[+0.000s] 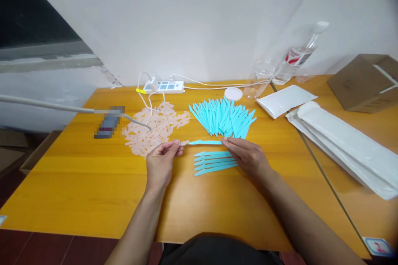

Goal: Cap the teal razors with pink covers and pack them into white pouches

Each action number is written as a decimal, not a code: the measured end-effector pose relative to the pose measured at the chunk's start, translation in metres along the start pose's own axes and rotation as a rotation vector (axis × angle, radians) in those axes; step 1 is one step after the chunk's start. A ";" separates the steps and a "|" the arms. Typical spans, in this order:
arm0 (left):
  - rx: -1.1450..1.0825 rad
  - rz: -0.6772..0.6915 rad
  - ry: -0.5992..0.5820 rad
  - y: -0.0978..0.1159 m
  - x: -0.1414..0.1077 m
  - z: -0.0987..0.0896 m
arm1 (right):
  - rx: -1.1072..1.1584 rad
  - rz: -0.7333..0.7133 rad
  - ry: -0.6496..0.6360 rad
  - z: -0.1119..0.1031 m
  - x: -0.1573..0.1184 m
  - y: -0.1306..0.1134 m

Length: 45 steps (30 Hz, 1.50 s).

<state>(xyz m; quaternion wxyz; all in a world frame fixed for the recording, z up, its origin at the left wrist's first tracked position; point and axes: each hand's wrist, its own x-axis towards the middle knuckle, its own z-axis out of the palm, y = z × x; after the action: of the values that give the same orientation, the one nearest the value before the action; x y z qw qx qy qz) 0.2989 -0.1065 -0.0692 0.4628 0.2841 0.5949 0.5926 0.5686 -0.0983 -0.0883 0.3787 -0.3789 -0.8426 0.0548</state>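
Note:
Pinched in the fingers of my left hand (166,156) is a small pale pink blade cap (184,143). My right hand (247,153) grips the far right end of a turquoise eyebrow razor (205,142), held level with its tip pointing left. Cap and razor tip meet end to end or nearly so; I cannot tell whether they overlap. Just below, several turquoise razors (213,165) lie in a row, their right ends partly hidden by my right hand. Behind my left hand spreads a heap of pink caps (146,132). A pile of turquoise razors (222,116) sits beyond my right hand.
A white power strip (169,87) with cables lies at the back. A grey cable (62,106) crosses from the left over the pink heap. Rightward are a round lid (233,94), clear jar (256,87), bottle (294,60), white packets (338,140) and cardboard box (367,83).

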 end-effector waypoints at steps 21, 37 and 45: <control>0.348 0.007 -0.354 -0.001 0.012 0.018 | -0.057 0.012 -0.029 -0.001 -0.002 0.009; 0.949 0.724 -0.574 -0.017 0.017 0.001 | 0.027 0.220 -0.369 -0.013 0.003 0.008; 0.961 0.760 -0.774 -0.013 0.017 -0.006 | 0.043 0.252 -0.416 -0.010 -0.002 0.003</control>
<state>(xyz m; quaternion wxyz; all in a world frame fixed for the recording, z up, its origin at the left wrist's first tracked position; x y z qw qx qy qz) 0.2890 -0.0956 -0.0866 0.2262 0.8327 0.4435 0.2423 0.5774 -0.0995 -0.0837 0.1951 -0.4534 -0.8472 0.1962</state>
